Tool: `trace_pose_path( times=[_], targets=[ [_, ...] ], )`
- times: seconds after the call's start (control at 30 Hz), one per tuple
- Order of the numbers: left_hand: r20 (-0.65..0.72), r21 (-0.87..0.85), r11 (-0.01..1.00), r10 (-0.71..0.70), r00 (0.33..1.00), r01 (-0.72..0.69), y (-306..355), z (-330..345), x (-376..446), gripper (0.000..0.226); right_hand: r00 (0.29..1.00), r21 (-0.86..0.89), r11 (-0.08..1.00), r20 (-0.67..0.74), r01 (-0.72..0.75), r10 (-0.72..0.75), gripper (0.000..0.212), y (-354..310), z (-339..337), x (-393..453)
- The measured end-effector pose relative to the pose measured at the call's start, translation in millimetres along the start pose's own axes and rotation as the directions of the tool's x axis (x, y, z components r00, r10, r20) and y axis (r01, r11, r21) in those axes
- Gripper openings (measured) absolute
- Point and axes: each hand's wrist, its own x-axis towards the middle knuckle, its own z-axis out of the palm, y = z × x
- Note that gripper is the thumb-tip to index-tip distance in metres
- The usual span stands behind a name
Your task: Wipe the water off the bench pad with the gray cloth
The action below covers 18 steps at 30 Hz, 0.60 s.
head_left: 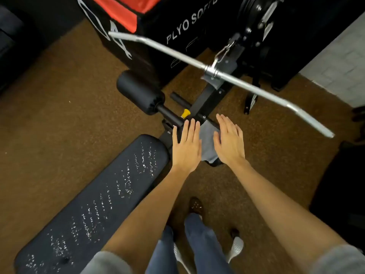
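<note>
**Both hands flat near the gray cloth, bench pad wet**

We look down from the head cam. The bench pad point(94, 202), black and long, runs from bottom-left up toward the center. Its surface carries many small white-looking water drops point(126, 186), in rows along nearly the whole length, w/ thicker patches near the top end and in the lower part.

The gray cloth point(207, 143) hangs over a black part of the bench frame point(205, 99), just beyond the pad's top end and to its right. It is not on the pad. Only the middle strip of the cloth is visible to us, between the two hands.

Our left hand point(186, 147) is flat, fingers straight and close together, grip spread and pinching nothing; it is at the left edge of the cloth. Our right hand point(230, 141) is the same: fingers straight, slightly fanned, holding nothing, at the cloth's right edge. Whether the palms really touch the cloth or hover above it, we cannot tell.

Other things: a black foam roller point(140, 91) left of the frame, a yellow knob point(185, 113) near the left fingertips, a silver lat bar point(217, 72) crossing diagonally above, a black-and-red plyo box point(158, 26) behind, brown carpet floor point(59, 105). Below we see blue jeans legs point(199, 240) and gray sleeves point(339, 260).
</note>
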Motion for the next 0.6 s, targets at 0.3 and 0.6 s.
trace_pose_path(
  times=[0.3, 0.6],
  targets=[
    [-0.181, -0.104, 0.99, -0.118, 0.976, 0.1, 1.8, 54.1, 2.4, 0.055, 0.978, -0.079, 0.994, -0.199, -0.073, 0.056, 0.046, 21.7, 50.9, -3.8],
    [-0.295, -0.606, 0.792, -0.13, 0.947, -0.079, -2.4, 58.1, -18.3, 0.032, 0.876, 0.086, 0.994, -0.481, 0.069, -0.019, 0.015, -14.3, 59.2, -24.3]
  ],
)
